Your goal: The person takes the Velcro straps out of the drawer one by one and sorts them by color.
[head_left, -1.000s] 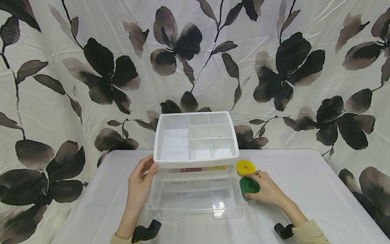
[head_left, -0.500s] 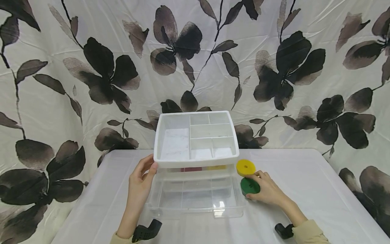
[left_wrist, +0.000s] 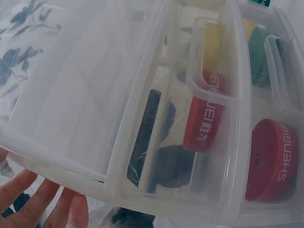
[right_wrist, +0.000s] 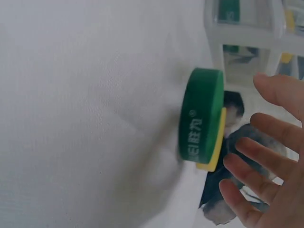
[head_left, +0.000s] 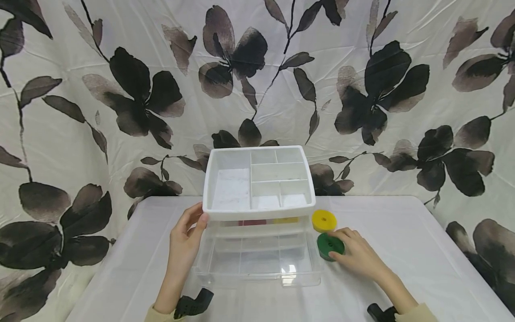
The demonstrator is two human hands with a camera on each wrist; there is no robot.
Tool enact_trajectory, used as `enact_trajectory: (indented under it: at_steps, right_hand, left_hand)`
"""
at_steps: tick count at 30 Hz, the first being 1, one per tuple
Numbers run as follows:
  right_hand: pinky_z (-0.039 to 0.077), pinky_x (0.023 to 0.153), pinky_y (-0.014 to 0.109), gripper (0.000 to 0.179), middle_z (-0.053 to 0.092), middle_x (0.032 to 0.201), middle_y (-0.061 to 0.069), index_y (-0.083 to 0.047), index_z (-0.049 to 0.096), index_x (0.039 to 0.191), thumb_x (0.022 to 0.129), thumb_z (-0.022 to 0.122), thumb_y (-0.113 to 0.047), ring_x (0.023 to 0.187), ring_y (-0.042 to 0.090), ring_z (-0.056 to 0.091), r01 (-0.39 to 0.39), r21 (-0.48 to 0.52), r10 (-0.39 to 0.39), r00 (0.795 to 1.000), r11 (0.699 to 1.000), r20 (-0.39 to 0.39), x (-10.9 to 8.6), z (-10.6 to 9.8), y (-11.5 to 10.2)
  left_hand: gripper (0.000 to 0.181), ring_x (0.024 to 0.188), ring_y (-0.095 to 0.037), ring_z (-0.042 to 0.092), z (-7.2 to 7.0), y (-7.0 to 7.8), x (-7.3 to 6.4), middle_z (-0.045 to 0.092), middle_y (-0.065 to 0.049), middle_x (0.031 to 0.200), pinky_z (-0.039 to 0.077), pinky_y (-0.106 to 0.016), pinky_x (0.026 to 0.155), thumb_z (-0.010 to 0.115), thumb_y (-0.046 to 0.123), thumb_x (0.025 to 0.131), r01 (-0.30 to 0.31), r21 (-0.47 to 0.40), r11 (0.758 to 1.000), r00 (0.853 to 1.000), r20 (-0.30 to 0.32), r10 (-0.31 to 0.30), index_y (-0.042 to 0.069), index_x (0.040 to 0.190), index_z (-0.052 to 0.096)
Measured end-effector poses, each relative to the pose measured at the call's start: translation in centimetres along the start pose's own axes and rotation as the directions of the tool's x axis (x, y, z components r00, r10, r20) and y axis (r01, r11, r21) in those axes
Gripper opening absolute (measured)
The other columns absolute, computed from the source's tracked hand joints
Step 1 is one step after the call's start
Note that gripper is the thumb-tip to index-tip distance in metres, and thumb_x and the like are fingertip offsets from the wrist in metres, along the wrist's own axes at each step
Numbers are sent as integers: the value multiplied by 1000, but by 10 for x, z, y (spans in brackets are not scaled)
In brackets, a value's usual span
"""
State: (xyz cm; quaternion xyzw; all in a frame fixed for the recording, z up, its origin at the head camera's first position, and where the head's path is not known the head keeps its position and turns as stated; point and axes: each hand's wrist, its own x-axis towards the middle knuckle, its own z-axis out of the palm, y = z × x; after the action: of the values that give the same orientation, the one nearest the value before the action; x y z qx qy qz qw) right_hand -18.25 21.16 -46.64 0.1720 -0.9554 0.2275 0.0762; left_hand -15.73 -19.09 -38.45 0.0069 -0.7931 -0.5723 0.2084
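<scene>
- Right hand (head_left: 356, 255): relaxed fingers beside the round green plastic disc (head_left: 330, 246); close evenly around its rim.
- Left hand (head_left: 186, 235) steadies the clear plastic drawer organiser (head_left: 259, 210), fingers straight.

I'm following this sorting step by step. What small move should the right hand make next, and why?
Probably close the right hand around the green disc and lift it. Its fingers are straight and spread beside the disc, not gripping it, and the clear drawer stands pulled out next to it while the left hand steadies the organizer.
</scene>
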Motion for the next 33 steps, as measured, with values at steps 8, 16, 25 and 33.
enact_trajectory:
  at_steps: [8, 16, 25, 33]
  right_hand:
    - [52, 84, 36, 37, 64, 102, -9, -20, 64, 120, 86, 71, -32, 98, 12, 58, -47, 96, 42, 998, 994, 49, -16, -12, -23]
    - [54, 82, 29, 16, 66, 101, -14, -22, 67, 105, 91, 66, -27, 91, 3, 60, 16, 244, -43, 994, 970, 105, -31, -15, -37]
    - [52, 71, 24, 2, 63, 88, -14, -25, 62, 91, 93, 63, -25, 83, -5, 55, 115, 420, -208, 961, 900, 181, -46, -11, -57]
    - [52, 76, 19, 26, 70, 105, 8, -7, 66, 113, 96, 58, -24, 87, -4, 55, -32, 588, -239, 894, 808, 378, -51, -7, -85]
  left_hand:
    - [36, 103, 6, 56, 0, -1, 0, 62, 2, 120, 49, -9, 80, 60, 24, 96, 14, 5, 1000, 1000, -5, -14, 15, 130, 57]
    - [36, 103, 7, 55, 0, -1, 0, 62, 2, 120, 49, -9, 80, 60, 24, 96, 14, 8, 1000, 1000, -2, -14, 15, 131, 57]
    - [36, 103, 7, 55, 0, 0, -1, 62, 1, 121, 50, -9, 80, 60, 23, 96, 14, 7, 1000, 1000, 0, -14, 14, 131, 57]
    - [36, 102, 6, 56, 1, 0, 0, 60, 9, 116, 50, -9, 79, 60, 23, 95, 13, 13, 1000, 1000, -8, -13, 15, 130, 57]
